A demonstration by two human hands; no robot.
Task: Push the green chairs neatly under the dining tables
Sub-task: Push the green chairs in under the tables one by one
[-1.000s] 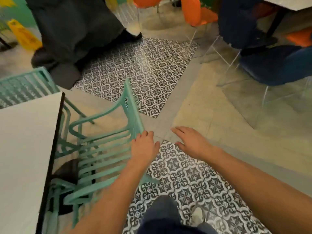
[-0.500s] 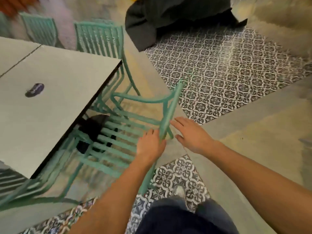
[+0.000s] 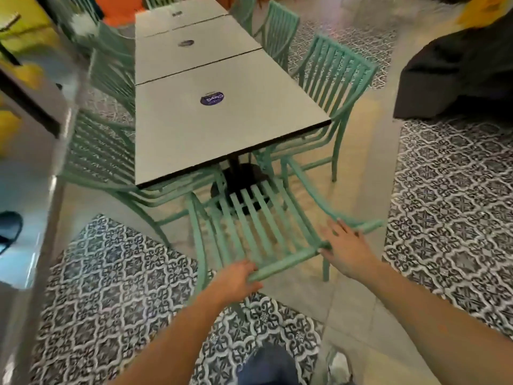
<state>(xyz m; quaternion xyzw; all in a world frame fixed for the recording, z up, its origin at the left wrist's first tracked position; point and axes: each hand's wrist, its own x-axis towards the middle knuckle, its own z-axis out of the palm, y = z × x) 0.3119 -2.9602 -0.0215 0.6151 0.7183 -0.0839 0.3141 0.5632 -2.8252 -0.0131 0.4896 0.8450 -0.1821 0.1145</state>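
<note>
Green slatted chair (image 3: 258, 226) stands at the end of the near dining table (image 3: 219, 118), seat partly beneath. Further green chairs (image 3: 330, 70) flank the table row.

Chair (image 3: 258, 218) before table (image 3: 222, 118)

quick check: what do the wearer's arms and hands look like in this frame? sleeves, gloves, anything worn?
Both forearms are bare as far as the frame shows: no sleeves visible. The left hand and right hand are ungloved, with no rings, watch or wristband visible. Motion blur hides finer detail.

Head camera looks steeply down and forward, close above the table (image 3: 222, 118) end.
</note>
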